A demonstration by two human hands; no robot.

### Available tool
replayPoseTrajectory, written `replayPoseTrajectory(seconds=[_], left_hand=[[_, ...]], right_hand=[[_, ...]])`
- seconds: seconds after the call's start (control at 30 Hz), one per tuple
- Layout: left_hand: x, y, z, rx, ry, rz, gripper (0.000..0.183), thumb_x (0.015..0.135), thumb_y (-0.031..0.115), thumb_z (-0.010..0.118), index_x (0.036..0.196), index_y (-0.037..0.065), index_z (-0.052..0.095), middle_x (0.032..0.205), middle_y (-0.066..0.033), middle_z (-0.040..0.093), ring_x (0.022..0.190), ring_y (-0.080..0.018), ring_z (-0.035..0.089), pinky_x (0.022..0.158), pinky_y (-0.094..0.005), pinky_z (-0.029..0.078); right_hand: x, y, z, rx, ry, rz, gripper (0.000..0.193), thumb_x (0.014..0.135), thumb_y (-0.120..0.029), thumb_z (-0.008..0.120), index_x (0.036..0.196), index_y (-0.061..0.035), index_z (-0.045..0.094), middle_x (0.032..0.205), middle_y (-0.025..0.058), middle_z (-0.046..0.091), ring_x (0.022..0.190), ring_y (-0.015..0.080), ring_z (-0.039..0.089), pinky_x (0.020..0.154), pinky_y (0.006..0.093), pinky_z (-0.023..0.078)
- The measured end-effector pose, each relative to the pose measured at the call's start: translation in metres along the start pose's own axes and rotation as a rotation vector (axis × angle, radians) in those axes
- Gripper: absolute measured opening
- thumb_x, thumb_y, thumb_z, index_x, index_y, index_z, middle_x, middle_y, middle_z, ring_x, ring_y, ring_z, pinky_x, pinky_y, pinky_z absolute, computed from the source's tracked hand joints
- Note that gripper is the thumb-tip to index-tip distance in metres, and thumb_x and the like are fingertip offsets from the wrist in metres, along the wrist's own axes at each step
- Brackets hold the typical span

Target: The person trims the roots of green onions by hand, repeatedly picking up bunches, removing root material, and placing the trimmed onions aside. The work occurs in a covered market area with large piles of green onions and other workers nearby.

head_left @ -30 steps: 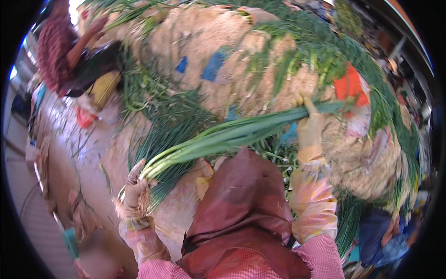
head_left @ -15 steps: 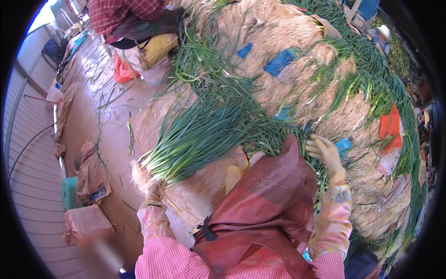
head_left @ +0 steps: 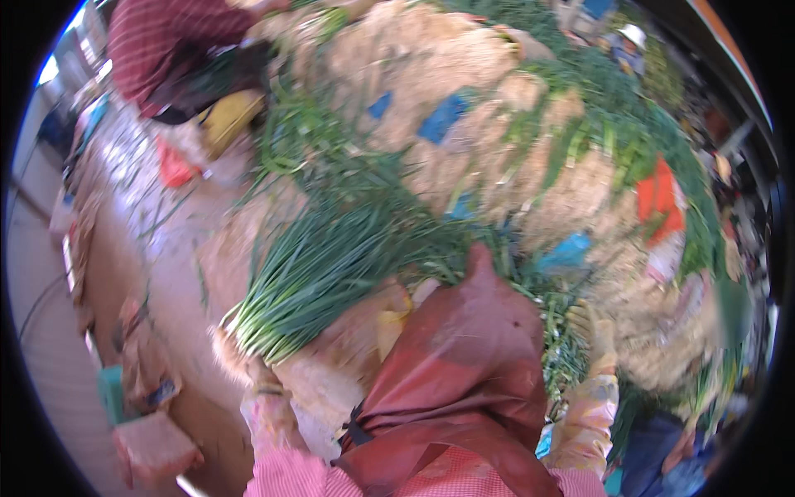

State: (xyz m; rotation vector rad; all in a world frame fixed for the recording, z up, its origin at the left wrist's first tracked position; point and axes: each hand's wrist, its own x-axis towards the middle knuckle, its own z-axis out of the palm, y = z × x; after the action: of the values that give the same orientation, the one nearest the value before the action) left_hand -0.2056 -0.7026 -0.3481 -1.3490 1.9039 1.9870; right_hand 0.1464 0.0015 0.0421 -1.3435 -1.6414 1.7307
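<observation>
A thick bunch of green onions (head_left: 310, 277) lies at the left on a dirty tan sheet (head_left: 331, 360), its pale roots toward me and its leaves pointing away to the right. At the root end, my left hand (head_left: 265, 377) grips the bunch from below, its fingers mostly hidden by roots and stems. On the right, my gloved right hand (head_left: 591, 335) is open and holds nothing, beside loose green scraps (head_left: 563, 344) at the edge of the root-covered pile; it is slightly blurred. My dark red apron (head_left: 464, 348) spreads between my two arms.
A long heap of green onions with tan roots (head_left: 538, 182) curves from far ahead to the right. Blue plastic pieces (head_left: 443, 118) and an orange-and-white bag (head_left: 661, 207) lie on it. Another person (head_left: 178, 54) sits far left. A teal stool (head_left: 110, 393) and pink sack (head_left: 157, 447) stand left.
My right hand has come down and back toward me, over the green scraps. The whole view has swung, so the heap sits further left. My left hand stays at the roots.
</observation>
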Motion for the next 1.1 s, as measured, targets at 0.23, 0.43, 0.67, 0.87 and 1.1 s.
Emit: replayPoseTrajectory(seconds=[0.23, 0.43, 0.67, 0.87, 1.1], left_hand=[[-0.122, -0.017, 0.191, 0.081, -0.319, 0.258, 0.049, 0.084, 0.002, 0.064, 0.132, 0.004, 0.051, 0.119, -0.0083, 0.06, 0.1, -0.0175, 0.058, 0.079, -0.0298, 0.047], [-0.377, 0.104, 0.327, -0.033, -0.825, 0.498, 0.045, 0.088, 0.004, 0.065, 0.131, 0.002, 0.053, 0.126, -0.007, 0.058, 0.107, -0.0154, 0.058, 0.086, -0.0236, 0.047], [-0.62, 0.141, 0.387, -0.197, -1.397, 0.658, 0.041, 0.088, -0.007, 0.058, 0.129, -0.004, 0.052, 0.124, -0.0101, 0.059, 0.108, -0.0147, 0.059, 0.093, -0.0251, 0.047], [-0.679, 0.054, 0.43, -0.087, -1.58, 0.634, 0.04, 0.088, -0.004, 0.056, 0.128, -0.002, 0.053, 0.12, -0.0077, 0.059, 0.103, -0.0139, 0.06, 0.086, -0.0225, 0.047], [-0.678, 0.013, 0.471, 0.139, -1.407, 0.693, 0.032, 0.088, 0.003, 0.065, 0.118, -0.005, 0.059, 0.099, -0.0038, 0.064, 0.086, -0.0084, 0.058, 0.077, -0.022, 0.047]], right_hand=[[-0.01, 0.009, -0.032, -0.109, -0.009, 0.009, 0.041, 0.097, -0.03, 0.057, 0.124, 0.0018, 0.056, 0.11, 0.0184, 0.068, 0.096, 0.027, 0.069, 0.08, 0.0349, 0.057], [0.001, 0.036, -0.07, -0.194, 0.005, -0.019, 0.038, 0.098, -0.026, 0.054, 0.126, 0.0009, 0.054, 0.109, 0.016, 0.067, 0.094, 0.0226, 0.069, 0.08, 0.0318, 0.056], [0.035, 0.046, -0.093, -0.646, 0.408, -0.436, 0.037, 0.09, -0.019, 0.061, 0.123, -0.0037, 0.058, 0.101, 0.0199, 0.069, 0.093, 0.031, 0.068, 0.08, 0.0365, 0.054], [0.074, -0.053, -0.083, -0.69, 0.414, -0.56, 0.037, 0.089, -0.016, 0.061, 0.125, -0.0056, 0.057, 0.105, 0.0177, 0.068, 0.097, 0.03, 0.067, 0.083, 0.0359, 0.053], [0.171, -0.108, -0.063, -1.042, 0.497, -0.679, 0.057, 0.088, -0.038, 0.06, 0.135, -0.0084, 0.047, 0.1, 0.0229, 0.067, 0.087, 0.038, 0.066, 0.074, 0.0482, 0.052]])
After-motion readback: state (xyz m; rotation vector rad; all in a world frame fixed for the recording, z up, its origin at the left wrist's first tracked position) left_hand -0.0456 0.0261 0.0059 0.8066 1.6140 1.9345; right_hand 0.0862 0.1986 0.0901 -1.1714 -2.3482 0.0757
